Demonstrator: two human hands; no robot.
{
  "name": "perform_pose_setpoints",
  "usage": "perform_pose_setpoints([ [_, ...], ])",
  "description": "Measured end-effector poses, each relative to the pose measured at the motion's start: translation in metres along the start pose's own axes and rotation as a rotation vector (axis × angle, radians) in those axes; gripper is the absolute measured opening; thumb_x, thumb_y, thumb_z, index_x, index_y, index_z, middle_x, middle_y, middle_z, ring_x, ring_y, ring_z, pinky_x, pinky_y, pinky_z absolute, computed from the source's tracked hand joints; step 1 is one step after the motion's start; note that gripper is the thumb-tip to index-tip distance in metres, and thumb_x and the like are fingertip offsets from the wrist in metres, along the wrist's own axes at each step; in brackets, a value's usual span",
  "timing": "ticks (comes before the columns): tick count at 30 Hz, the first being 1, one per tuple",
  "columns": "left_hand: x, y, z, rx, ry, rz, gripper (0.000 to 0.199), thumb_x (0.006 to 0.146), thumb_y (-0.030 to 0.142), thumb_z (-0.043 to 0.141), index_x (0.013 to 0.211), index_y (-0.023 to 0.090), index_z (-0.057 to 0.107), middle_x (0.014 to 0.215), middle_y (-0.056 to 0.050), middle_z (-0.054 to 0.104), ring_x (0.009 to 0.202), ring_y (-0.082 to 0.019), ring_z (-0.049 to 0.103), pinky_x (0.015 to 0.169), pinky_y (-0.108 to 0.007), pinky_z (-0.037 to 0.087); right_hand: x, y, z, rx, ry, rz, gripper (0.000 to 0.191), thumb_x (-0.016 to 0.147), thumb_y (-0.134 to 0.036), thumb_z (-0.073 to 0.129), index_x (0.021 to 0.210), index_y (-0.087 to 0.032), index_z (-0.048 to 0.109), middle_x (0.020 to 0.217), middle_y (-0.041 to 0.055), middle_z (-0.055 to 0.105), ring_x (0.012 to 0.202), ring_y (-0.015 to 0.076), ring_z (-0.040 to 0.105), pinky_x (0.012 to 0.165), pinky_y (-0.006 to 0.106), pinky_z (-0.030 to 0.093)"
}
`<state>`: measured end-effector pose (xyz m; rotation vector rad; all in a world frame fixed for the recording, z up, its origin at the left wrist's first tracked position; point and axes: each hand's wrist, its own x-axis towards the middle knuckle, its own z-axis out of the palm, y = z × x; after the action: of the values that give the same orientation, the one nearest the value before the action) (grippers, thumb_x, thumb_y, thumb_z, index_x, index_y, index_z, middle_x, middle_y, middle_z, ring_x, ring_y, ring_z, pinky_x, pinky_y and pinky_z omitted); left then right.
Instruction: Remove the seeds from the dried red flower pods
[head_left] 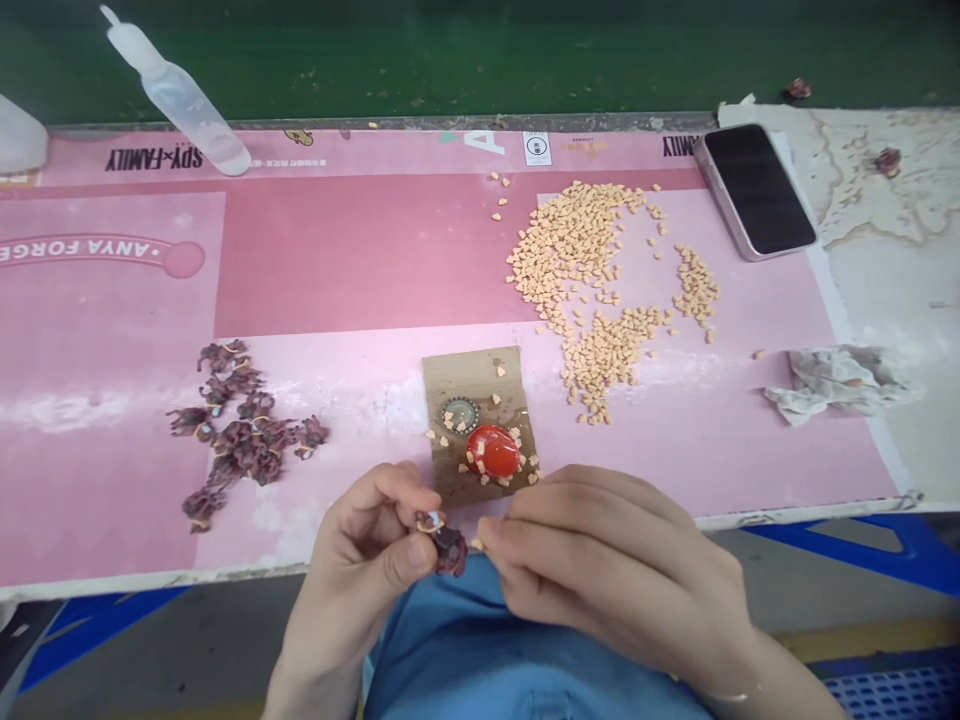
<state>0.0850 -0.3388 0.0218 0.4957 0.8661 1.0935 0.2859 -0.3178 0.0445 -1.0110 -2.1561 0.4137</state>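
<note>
Left hand [367, 545]: thumb and index pinching a maroon piece [451, 553] by one end; the bulk pokes out past the fingertips toward the right, a pale band round the gripped end, next to a whitish-blue patch. Right hand [622, 570]: thumb and index pressed together on a tan bit [476, 543], only its tip showing ahead of the fingertips, just beside the maroon piece; can't tell if the two touch. Both grips sit low, over the near table edge, in front of a blue garment [465, 640]. Just beyond the hands, a brown card [454, 375] lies on the pink mat [360, 260], carrying a crimped bottle cap [463, 413] and a glossy red round thing [499, 455], tan bits scattered on and around both. Loose tan pile [570, 240] is beyond the right hand, maroon cluster [247, 445] beyond and left of the left hand. Phone [759, 190] and crumpled tissue [847, 380] far right, squeeze bottle [191, 110] far left at the back
</note>
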Motion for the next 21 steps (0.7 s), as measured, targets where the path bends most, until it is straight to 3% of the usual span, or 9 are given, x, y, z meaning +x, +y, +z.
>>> perform_pose_setpoints([
  [6,-0.002,-0.002,0.003,-0.032,0.019,-0.043,0.011,0.083,0.033,0.093,0.091,0.032,0.086,0.071,0.004,0.066,0.059,-0.005,0.067,0.060,-0.009,0.056,0.000,0.004,0.007,0.022,-0.003,-0.062,0.014,0.104,-0.012,0.066,0.108,-0.020,0.077,0.084,-0.0013,0.080,0.073,0.0114,0.075,0.072,0.022,0.068],
  [10,-0.003,-0.006,0.005,0.064,0.155,0.029,0.012,0.082,0.034,0.094,0.091,0.032,0.086,0.071,0.003,0.069,0.060,-0.006,0.067,0.062,-0.010,0.058,-0.001,-0.003,0.008,-0.043,-0.030,-0.105,0.018,0.105,-0.010,0.062,0.110,-0.013,0.079,0.089,0.0023,0.083,0.079,0.0132,0.079,0.072,0.024,0.069],
  [14,-0.001,-0.004,0.012,0.199,0.239,0.129,0.012,0.081,0.038,0.095,0.088,0.033,0.086,0.069,0.003,0.072,0.061,-0.006,0.069,0.061,-0.009,0.058,-0.002,-0.010,0.012,-0.117,0.043,-0.067,0.022,0.105,-0.007,0.060,0.110,-0.010,0.080,0.088,0.0027,0.084,0.078,0.0126,0.078,0.071,0.022,0.066],
  [18,0.000,0.011,0.023,0.389,0.207,0.266,0.011,0.081,0.035,0.095,0.085,0.033,0.086,0.068,0.003,0.072,0.059,-0.007,0.068,0.059,-0.010,0.058,-0.004,0.002,0.008,0.014,0.093,-0.016,0.024,0.106,-0.011,0.057,0.116,-0.014,0.079,0.094,0.0043,0.084,0.083,0.0125,0.079,0.083,0.019,0.067],
  [21,0.014,0.034,0.026,0.591,0.156,0.355,0.012,0.081,0.033,0.095,0.082,0.026,0.085,0.070,0.000,0.075,0.065,-0.011,0.072,0.063,-0.016,0.060,-0.016,0.026,-0.001,0.092,0.175,0.101,0.033,0.106,-0.013,0.056,0.131,-0.018,0.076,0.110,0.0083,0.082,0.090,0.0170,0.080,0.076,0.026,0.070],
])
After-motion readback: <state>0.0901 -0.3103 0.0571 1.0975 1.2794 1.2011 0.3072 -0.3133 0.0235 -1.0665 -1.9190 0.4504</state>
